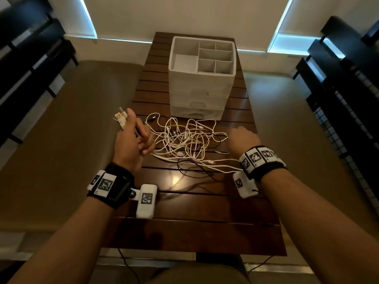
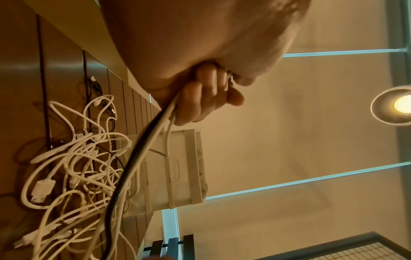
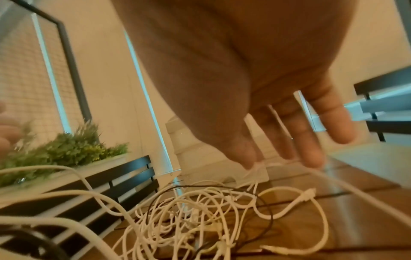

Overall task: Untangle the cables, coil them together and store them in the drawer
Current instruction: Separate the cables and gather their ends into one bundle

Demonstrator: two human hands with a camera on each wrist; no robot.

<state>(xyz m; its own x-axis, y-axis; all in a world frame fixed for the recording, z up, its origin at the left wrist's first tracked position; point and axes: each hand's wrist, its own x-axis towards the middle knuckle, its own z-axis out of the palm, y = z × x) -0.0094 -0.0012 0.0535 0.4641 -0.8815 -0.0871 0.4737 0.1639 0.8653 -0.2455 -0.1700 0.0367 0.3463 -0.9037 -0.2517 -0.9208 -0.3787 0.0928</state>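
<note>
A tangle of white and black cables [image 1: 184,140] lies on the dark slatted wooden table [image 1: 194,222], in front of a white drawer unit [image 1: 202,87] whose drawers are closed. My left hand [image 1: 139,136] is raised at the tangle's left edge and grips several cable ends, with the USB plugs [image 1: 120,118] sticking out above the fist. In the left wrist view the curled fingers [image 2: 204,95] hold a black and white strand bundle [image 2: 155,126] running down to the pile [image 2: 73,167]. My right hand [image 1: 243,138] hovers at the tangle's right edge. Its fingers [image 3: 311,154] are stretched out, tips at a white strand [image 3: 355,190].
The drawer unit carries an open divided tray [image 1: 215,56] on top. Black slatted furniture stands on the left [image 1: 30,68] and right [image 1: 338,89] of the table. A planter with greenery [image 3: 66,149] sits on a black bench. Bare tabletop lies near me.
</note>
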